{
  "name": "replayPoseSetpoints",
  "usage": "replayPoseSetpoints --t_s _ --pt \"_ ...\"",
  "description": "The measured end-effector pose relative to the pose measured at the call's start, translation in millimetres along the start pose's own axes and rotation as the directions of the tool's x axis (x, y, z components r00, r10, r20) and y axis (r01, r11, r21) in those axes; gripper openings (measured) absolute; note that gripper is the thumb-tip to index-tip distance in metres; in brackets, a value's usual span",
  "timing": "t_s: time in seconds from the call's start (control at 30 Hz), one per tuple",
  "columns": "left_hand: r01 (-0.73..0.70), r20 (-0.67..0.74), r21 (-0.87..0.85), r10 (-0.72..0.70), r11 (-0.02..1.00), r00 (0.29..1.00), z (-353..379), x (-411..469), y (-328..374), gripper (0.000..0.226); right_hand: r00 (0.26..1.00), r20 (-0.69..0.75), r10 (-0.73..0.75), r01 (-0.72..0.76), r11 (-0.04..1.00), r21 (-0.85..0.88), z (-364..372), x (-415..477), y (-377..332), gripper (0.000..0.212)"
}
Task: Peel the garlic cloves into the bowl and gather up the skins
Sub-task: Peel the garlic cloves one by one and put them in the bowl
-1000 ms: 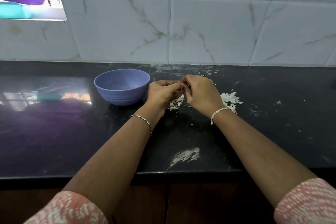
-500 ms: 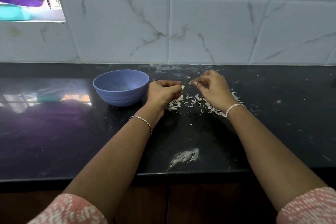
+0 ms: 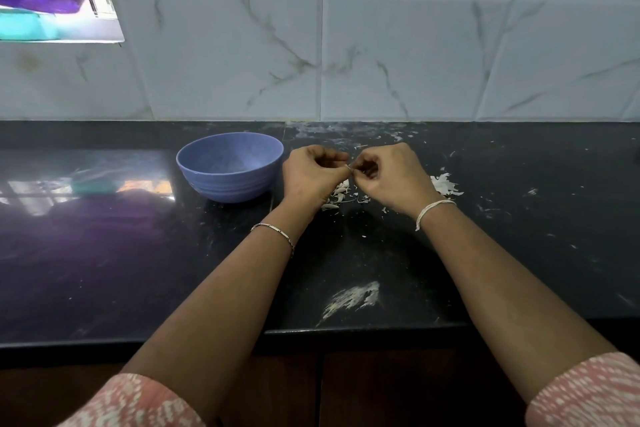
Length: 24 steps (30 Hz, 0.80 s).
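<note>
— How do the person's fingers lie?

— Both sets are curled in tight, knuckles up. The left hand (image 3: 313, 175) and the right hand (image 3: 393, 173) meet fingertip to fingertip and pinch a pale piece of garlic (image 3: 349, 167) between them. It is too small to tell clove from skin.

— And the bowl?

— The blue bowl (image 3: 228, 185) stands just beside the left fingers, on their outer side, not touching them.

— The skins?

— Loose skins (image 3: 337, 194) lie scattered on the black counter (image 3: 138, 270) just below the fingertips, on the person's side. A denser heap of skins (image 3: 445, 184) sits just beyond the outer edge of the right hand. A white smear (image 3: 353, 298) marks the counter well back from the fingers, near its front edge.

— Anything on the wrists?

— A thin metal bracelet (image 3: 273, 234) on the left and a white thread (image 3: 434, 210) on the right.
</note>
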<state>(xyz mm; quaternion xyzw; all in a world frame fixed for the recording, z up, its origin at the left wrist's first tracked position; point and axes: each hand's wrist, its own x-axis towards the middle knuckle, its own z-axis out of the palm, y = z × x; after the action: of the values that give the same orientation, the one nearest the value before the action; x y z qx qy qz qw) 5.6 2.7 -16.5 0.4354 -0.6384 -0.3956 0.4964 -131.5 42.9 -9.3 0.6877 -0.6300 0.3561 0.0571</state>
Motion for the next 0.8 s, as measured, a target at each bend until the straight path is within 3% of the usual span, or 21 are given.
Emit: replayPoseSetpoints --t_s 0.1,0.2,0.37,0.47,0.6,0.67,0.73,0.8 --pt "-0.066 -0.012 0.051 0.067 0.997 0.998 0 -1 1 0.019 1.0 -0.012 0.019 -0.018 0.998 0.055 1 1 0 0.007" --pt "-0.085 0.005 0.011 0.085 0.996 0.996 0 -1 2 0.021 0.991 -0.035 0.127 -0.115 0.962 0.249 2 4 3 0.008" --pt "-0.09 0.011 -0.121 0.092 0.989 0.996 -1 1 1 0.021 0.95 0.093 0.299 -0.279 0.674 0.684 -3 1 0 0.014" --pt "-0.067 0.032 -0.227 0.076 0.972 0.997 -1 0 2 0.02 0.934 0.134 0.332 -0.308 0.557 0.771 -5 1 -2 0.01" --pt "-0.006 0.061 -0.354 0.029 0.935 0.998 -3 -1 4 0.02 0.913 0.119 0.39 -0.345 0.585 0.734 -1 3 3 0.014" --pt "0.012 0.064 -0.376 0.013 0.927 0.998 -4 -1 3 0.019 0.916 0.064 0.397 -0.345 0.693 0.632 1 4 12 0.011" --pt "0.016 0.069 -0.375 0.011 0.927 0.998 -4 -2 4 0.019 0.954 0.004 0.3 -0.287 0.907 0.308 0 6 23 0.013" --pt "0.01 0.06 -0.362 0.013 0.932 0.998 -3 -2 5 0.018 0.98 0.018 0.196 -0.196 0.981 0.009 -2 5 29 0.02"
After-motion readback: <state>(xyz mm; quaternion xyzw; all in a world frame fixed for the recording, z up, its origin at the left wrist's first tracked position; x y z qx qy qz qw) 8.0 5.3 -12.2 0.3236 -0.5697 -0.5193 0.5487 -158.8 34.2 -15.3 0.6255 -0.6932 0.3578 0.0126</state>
